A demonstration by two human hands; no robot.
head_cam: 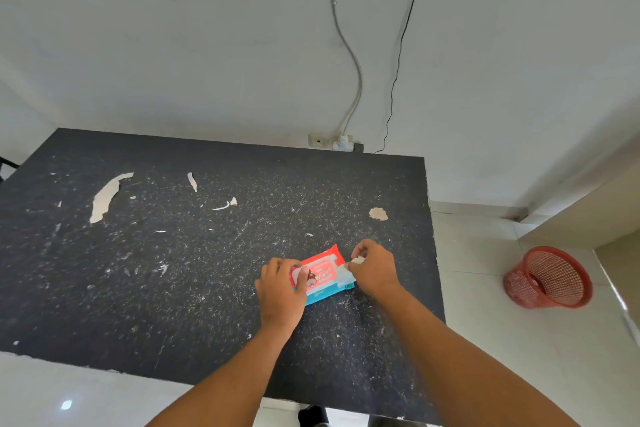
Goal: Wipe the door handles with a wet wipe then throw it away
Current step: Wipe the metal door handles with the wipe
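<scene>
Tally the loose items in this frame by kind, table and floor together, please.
Wet wipe pack: 1
Wet wipe, being pulled out by the right hand: 1
Red mesh basket, on the floor: 1
Total: 3

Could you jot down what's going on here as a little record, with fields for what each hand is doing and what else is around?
surface: black speckled table, worn in patches
pack: red and blue wet wipe pack lying flat on the table
left hand: left hand pressing down on the pack's left end
right hand: right hand pinching a white wipe at the pack's opening
bin: red mesh basket on the floor right of the table
door handles: not in view
stage: wipe being pulled out; wiping not yet started
</scene>
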